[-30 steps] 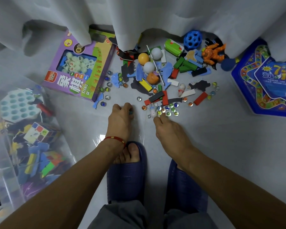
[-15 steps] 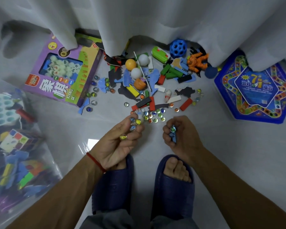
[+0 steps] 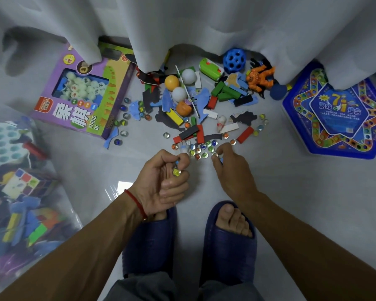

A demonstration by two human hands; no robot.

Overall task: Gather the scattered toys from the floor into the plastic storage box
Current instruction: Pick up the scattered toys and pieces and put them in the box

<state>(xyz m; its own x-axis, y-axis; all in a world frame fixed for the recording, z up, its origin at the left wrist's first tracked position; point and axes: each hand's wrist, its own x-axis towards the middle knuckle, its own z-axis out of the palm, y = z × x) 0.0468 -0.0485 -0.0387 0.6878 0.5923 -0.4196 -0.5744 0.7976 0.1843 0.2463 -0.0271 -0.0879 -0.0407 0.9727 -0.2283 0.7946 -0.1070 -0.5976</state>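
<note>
The person is crouching over the pile and is working on the marbles (image 3: 201,148), which are lying in a loose cluster on the floor (image 3: 291,203) just ahead of the hands, at about twelve o'clock from the slippers (image 3: 228,246). The left hand (image 3: 161,183) is curling into a cup and is holding a few marbles already; a yellow one is showing between its thumb and fingers. The right hand (image 3: 230,168) is reaching down at the near edge of the cluster and seems to be pinching one marble at its fingertips, though the view there is too small to be sure how many it is carrying.

The storage box (image 3: 20,203) is sitting at nine o'clock, well apart from the pile, and is already holding blocks and a puzzle cube. Much is left outside it: balls, blocks, foam shapes and an orange figure (image 3: 259,78) are lying at twelve to one o'clock, beside a purple game box (image 3: 85,94) and a blue game board (image 3: 339,114).

So the step in hand is picking up marbles by the handful. The next move is likely calling for a few more pinches, then carrying both hands across to nine o'clock with fingers closed tight, since marbles will be rolling away if any slip.
</note>
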